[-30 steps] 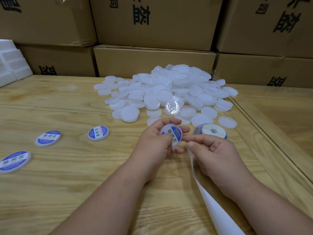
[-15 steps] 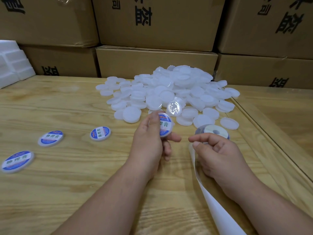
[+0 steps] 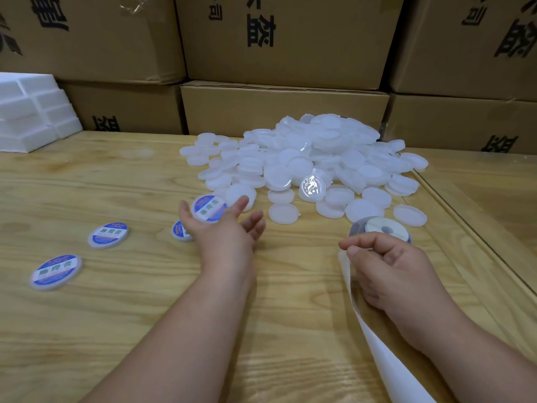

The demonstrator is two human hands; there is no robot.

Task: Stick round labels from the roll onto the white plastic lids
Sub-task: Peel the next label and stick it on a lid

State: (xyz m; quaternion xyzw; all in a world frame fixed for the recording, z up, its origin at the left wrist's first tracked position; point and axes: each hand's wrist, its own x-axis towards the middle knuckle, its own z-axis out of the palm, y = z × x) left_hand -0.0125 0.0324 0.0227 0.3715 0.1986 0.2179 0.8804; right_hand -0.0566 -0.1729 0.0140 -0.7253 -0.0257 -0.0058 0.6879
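Since half a second ago my left hand (image 3: pixel 226 228) has swung out leftward and spread flat, fingers straight, and the labelled lid (image 3: pixel 208 208) it pinched now sits blurred against its fingertips, gripped or not I cannot tell, while my right hand (image 3: pixel 389 266) stays curled, pinching the white backing strip (image 3: pixel 377 338) beside the label roll (image 3: pixel 383 228). The surface is a pale wooden table (image 3: pixel 116 330), with stacked brown cardboard boxes (image 3: pixel 284 39) behind and white foam blocks (image 3: pixel 32 112) at far left. I count four labelled lids, three lying on the table, one roll, and a heap of plain white lids (image 3: pixel 319 158) too many to count.
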